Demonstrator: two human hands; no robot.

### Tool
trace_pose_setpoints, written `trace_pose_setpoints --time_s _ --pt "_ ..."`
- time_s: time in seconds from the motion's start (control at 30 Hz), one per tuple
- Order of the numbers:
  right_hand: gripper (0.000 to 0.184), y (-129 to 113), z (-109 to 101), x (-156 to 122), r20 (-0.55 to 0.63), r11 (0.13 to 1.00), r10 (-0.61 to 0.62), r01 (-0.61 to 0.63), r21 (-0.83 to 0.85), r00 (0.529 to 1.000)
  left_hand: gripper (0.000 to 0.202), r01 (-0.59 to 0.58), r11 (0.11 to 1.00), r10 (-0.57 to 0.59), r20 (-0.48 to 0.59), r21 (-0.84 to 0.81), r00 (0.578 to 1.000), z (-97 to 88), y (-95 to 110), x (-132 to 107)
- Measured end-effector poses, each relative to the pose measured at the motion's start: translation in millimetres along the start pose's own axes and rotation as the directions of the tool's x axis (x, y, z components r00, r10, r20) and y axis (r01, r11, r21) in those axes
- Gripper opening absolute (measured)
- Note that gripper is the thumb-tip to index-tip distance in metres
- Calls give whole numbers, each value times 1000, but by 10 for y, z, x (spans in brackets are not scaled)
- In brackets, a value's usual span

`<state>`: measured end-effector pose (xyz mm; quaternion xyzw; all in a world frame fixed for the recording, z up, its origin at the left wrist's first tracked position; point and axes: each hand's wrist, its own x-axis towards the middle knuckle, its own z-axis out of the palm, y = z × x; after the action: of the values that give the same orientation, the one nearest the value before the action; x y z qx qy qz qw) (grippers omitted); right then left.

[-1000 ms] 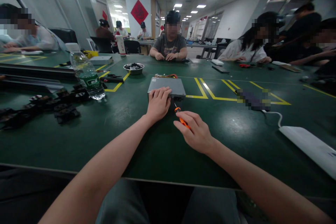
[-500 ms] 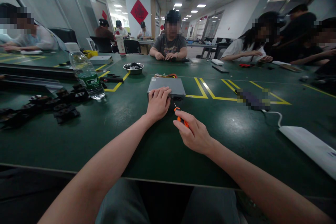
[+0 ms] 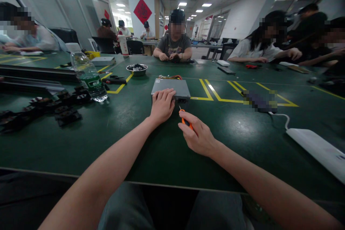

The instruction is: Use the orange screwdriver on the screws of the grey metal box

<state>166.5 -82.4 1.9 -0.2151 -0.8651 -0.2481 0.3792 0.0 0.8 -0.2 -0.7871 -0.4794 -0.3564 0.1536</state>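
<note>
A grey metal computer power supply (image 3: 176,87) lies on the green table in front of me, its power socket facing my side and coloured wires at its far edge. My left hand (image 3: 162,106) grips its near left edge, fingers over the top and thumb down the front face. In my right hand (image 3: 198,133) is a screwdriver (image 3: 186,122) with an orange and black handle, fingers closed around it. Its thin shaft points at the lower front face, below the socket. I cannot tell whether the tip touches a screw.
A water bottle (image 3: 90,79) stands tilted-looking at left, near black parts (image 3: 67,115) and dark metal rails (image 3: 35,84). Behind is a metal bowl (image 3: 137,70) of small pieces. At right lie a blurred phone-like object (image 3: 260,101), a white cable and a white device (image 3: 318,151). Other people sit around.
My right hand and the screwdriver have shifted very slightly, and the handle looks turned a little. My left hand and the power supply have stayed in place.
</note>
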Motion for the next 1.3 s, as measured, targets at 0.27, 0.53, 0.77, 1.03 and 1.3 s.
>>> trace_pose_setpoints --time_s 0.27,0.53,0.77,1.03,1.3 --pt "25 -7 -23 19 -37 993 -28 23 -113 999 32 -2 1000 2 3 -6 1000 0 -1 -4" --pt "29 16 -15 20 -30 999 -13 12 -30 999 32 -4 1000 4 -5 2 1000 0 0 -4" --pt "31 20 -22 9 -22 1000 -17 17 -15 1000 32 -11 1000 11 -9 6 1000 7 -6 -2" --pt "30 24 -12 11 -30 998 55 -56 -8 998 31 -16 1000 16 -15 3 1000 2 -8 -6" --pt "29 25 -37 38 -52 1000 19 -19 6 998 32 -7 1000 7 -19 -1 1000 20 -8 -8"
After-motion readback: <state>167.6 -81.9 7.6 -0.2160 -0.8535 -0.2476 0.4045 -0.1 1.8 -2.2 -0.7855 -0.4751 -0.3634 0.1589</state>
